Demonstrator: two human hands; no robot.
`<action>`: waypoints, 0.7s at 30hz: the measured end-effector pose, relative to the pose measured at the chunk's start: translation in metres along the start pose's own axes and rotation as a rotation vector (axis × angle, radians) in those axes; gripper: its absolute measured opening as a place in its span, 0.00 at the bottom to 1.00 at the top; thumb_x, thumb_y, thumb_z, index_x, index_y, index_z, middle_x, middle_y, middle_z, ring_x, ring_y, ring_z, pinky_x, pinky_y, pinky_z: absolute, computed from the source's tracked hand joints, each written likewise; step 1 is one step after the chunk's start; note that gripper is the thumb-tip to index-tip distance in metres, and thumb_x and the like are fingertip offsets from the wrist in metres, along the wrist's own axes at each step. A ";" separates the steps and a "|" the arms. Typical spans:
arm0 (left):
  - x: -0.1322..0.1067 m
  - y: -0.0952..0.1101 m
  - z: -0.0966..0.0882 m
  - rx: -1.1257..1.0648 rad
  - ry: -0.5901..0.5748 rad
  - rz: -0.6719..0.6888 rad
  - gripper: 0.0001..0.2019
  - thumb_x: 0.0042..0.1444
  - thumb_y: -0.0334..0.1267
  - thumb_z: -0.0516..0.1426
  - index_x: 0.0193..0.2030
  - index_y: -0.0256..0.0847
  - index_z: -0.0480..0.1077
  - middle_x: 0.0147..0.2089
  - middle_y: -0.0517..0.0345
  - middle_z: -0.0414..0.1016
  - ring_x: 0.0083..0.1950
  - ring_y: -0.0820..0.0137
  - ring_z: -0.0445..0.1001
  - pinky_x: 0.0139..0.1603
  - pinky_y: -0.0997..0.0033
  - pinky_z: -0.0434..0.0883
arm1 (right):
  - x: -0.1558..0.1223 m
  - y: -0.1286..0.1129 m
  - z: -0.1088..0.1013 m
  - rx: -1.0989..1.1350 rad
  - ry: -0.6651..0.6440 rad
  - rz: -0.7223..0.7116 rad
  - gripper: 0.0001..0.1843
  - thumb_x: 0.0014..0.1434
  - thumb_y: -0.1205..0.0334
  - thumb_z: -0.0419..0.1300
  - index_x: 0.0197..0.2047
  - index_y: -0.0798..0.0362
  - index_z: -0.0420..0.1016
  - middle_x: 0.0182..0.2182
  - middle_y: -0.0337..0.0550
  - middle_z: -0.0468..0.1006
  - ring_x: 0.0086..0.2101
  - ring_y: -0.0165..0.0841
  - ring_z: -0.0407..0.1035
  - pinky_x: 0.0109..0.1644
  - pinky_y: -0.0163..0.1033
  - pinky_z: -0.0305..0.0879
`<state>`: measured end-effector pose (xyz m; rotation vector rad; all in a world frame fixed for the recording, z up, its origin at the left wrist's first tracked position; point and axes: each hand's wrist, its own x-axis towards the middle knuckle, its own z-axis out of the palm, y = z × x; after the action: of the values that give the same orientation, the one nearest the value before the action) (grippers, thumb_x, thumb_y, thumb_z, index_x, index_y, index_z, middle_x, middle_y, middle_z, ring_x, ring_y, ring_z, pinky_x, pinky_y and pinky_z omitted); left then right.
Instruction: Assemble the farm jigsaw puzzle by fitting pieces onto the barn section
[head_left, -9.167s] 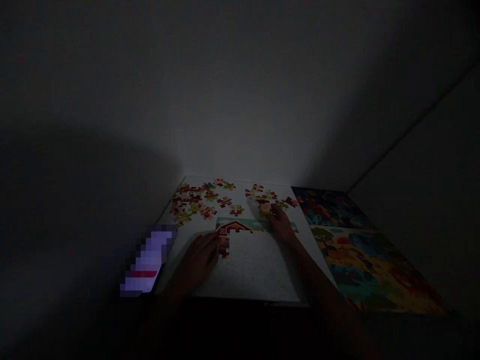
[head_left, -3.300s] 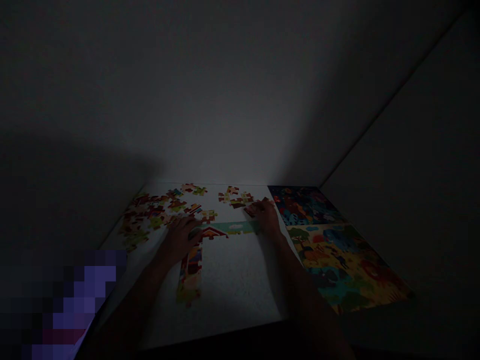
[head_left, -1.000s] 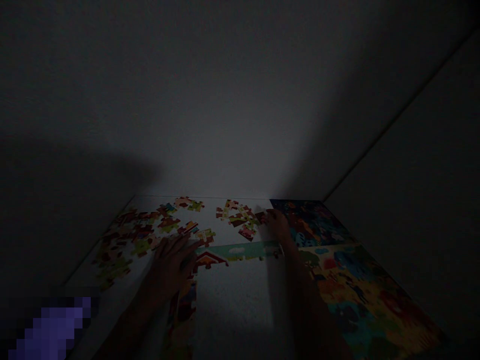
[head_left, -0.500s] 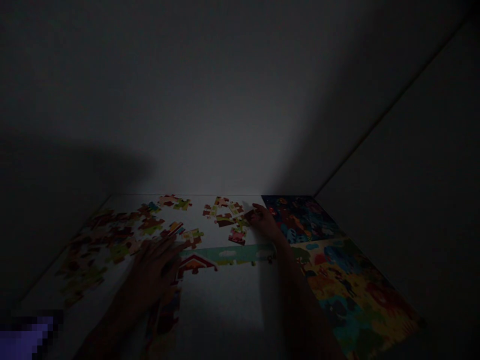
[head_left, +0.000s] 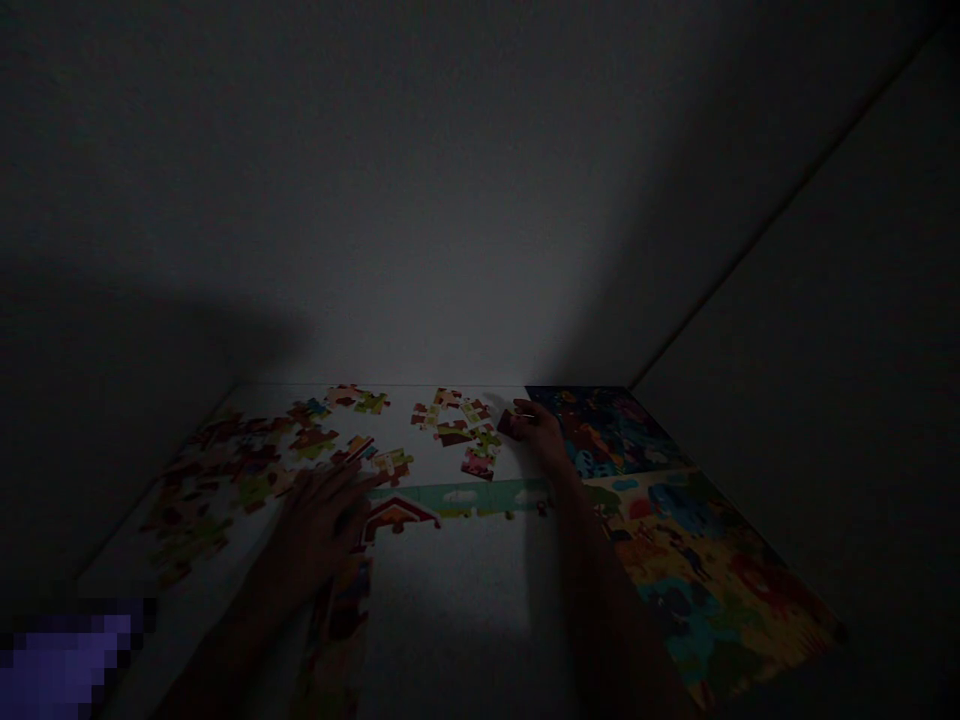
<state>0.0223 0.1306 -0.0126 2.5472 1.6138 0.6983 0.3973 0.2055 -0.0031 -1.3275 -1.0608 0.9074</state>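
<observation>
In dim light a white table (head_left: 450,590) carries a part-built jigsaw: a joined top strip (head_left: 480,495) with a red barn (head_left: 397,513) and a left column of pieces (head_left: 341,610). My left hand (head_left: 322,520) lies flat, fingers spread, on the corner where strip and column meet. Farther back my right hand (head_left: 544,440) pinches a dark red puzzle piece (head_left: 510,423) beside a small cluster of loose pieces (head_left: 461,430).
Many loose pieces (head_left: 240,465) are scattered across the table's back left. Two finished colourful puzzles (head_left: 675,540) lie along the right side. A blurred lit screen (head_left: 60,665) glows at the bottom left. A wall rises just behind the table.
My right hand has drawn back from the strip's right end to the loose cluster and closed on a piece. My left hand has stayed at the barn corner. The camera view shifted.
</observation>
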 end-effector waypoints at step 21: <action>0.001 0.007 -0.005 -0.010 -0.003 -0.019 0.18 0.62 0.43 0.51 0.55 0.51 0.75 0.65 0.51 0.70 0.66 0.56 0.67 0.68 0.39 0.57 | -0.009 0.000 -0.001 0.160 0.063 -0.046 0.28 0.38 0.56 0.71 0.44 0.53 0.74 0.35 0.41 0.80 0.35 0.35 0.75 0.49 0.45 0.70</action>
<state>0.0270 0.1275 -0.0056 2.5211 1.6271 0.6988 0.3955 0.1962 -0.0033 -1.1870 -0.9469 0.8914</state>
